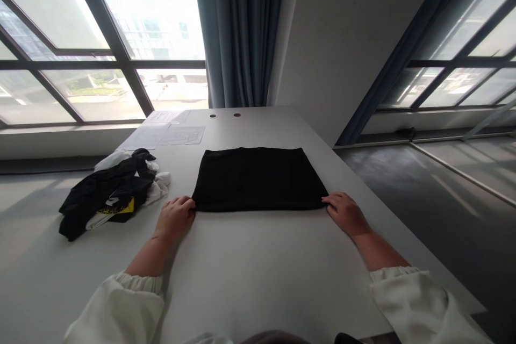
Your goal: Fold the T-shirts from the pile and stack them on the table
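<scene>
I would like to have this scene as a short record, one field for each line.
Left hand: touches near left corner of cloth
Right hand: touches near right corner of cloth
Cloth: black, lying flat on table
Pile: crumpled clothes, left of cloth
Papers: on table, beyond pile
Curtain: blue-grey, behind table

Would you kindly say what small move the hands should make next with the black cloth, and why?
I would probably lift the near edge of the black cloth and fold it forward: it lies flat on the table, and the left hand and right hand are at its two near corners.
</scene>
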A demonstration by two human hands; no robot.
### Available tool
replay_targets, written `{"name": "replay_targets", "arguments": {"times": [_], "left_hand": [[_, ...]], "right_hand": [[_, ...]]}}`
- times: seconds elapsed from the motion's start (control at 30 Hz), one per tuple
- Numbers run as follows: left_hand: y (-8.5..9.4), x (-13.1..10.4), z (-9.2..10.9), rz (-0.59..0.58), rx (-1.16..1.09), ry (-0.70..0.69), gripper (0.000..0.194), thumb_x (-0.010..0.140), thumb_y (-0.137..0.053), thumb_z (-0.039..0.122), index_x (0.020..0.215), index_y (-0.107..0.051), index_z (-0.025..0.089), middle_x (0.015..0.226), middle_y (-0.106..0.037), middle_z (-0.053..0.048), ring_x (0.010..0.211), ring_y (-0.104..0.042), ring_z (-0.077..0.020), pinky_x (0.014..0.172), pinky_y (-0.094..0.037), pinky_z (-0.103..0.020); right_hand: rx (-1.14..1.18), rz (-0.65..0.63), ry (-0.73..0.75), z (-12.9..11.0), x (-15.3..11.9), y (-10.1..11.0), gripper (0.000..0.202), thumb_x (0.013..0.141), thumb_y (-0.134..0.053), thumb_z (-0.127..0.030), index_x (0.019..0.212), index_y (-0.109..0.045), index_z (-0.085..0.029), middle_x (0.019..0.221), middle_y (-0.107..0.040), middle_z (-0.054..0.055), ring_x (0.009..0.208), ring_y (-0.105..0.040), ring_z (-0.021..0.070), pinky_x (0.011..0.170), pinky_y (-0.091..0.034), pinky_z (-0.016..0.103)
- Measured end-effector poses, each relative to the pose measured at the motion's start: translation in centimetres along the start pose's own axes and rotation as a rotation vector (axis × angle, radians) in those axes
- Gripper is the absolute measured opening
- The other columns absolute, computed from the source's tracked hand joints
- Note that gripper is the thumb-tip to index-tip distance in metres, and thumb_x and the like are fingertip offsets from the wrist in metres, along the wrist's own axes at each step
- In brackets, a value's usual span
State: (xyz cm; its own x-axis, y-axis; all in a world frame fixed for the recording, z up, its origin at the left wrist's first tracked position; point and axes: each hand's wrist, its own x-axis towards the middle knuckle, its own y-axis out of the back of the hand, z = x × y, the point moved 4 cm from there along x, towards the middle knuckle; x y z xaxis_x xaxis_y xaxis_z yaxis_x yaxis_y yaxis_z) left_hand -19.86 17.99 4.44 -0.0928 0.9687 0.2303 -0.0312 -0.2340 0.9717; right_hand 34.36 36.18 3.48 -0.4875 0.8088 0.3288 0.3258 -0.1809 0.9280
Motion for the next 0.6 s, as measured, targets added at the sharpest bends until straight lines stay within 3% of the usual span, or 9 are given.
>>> {"name": "replay_targets", "arguments": {"times": [0.17,0.27,0.4,0.5,0.6], "left_hand": [[0.0,0.6,-1.5,0.047,0.047,0.082,0.025,0.087,-0.056,0.017,0.099,-0.076,0.024,0.118,-0.073,-0.009,0.107,-0.065,-0.0302,0.088,-0.046,-0.043],[-0.2,1.6,-3.0,0.071,0.062,0.178,0.028,0.089,-0.054,0.019,0.103,-0.078,0.023,0.117,-0.07,-0.012,0.106,-0.063,-0.0321,0.086,-0.045,-0.043],[-0.7,3.4,-4.5,0.067,0.047,0.292,0.033,0.093,-0.051,0.022,0.109,-0.079,0.021,0.109,-0.071,-0.014,0.1,-0.062,-0.0329,0.082,-0.042,-0.043],[-0.9,4.3,-4.6,0.065,0.038,0.361,0.035,0.094,-0.049,0.025,0.113,-0.078,0.019,0.108,-0.072,-0.016,0.097,-0.062,-0.0334,0.082,-0.04,-0.044],[-0.7,4.1,-3.0,0.103,0.043,0.359,0.039,0.093,-0.051,0.025,0.122,-0.076,0.018,0.117,-0.07,-0.018,0.104,-0.062,-0.0356,0.088,-0.041,-0.046]], "right_hand": [[-0.012,-0.104,0.127,-3.4,-0.9,1.3,0.022,0.082,-0.053,-0.01,0.082,-0.072,-0.023,0.09,-0.073,0.011,0.095,-0.066,0.0289,0.092,-0.048,0.043],[-0.001,-0.257,0.261,-7.5,-2.8,1.5,0.017,0.08,-0.053,-0.008,0.075,-0.062,-0.022,0.081,-0.066,0.008,0.081,-0.059,0.0246,0.083,-0.045,0.039],[0.047,-0.487,0.355,-14.0,-5.9,1.6,0.016,0.076,-0.054,-0.005,0.075,-0.057,-0.021,0.085,-0.065,0.006,0.08,-0.056,0.0211,0.077,-0.04,0.035],[0.092,-0.621,0.373,-18.0,-7.2,1.9,0.015,0.075,-0.056,-0.005,0.077,-0.057,-0.02,0.085,-0.065,0.005,0.08,-0.056,0.0194,0.072,-0.037,0.032],[0.079,-0.683,0.37,-19.8,-7.3,2.4,0.015,0.075,-0.057,-0.006,0.079,-0.06,-0.02,0.086,-0.065,0.005,0.08,-0.057,0.0194,0.069,-0.036,0.031]]}}
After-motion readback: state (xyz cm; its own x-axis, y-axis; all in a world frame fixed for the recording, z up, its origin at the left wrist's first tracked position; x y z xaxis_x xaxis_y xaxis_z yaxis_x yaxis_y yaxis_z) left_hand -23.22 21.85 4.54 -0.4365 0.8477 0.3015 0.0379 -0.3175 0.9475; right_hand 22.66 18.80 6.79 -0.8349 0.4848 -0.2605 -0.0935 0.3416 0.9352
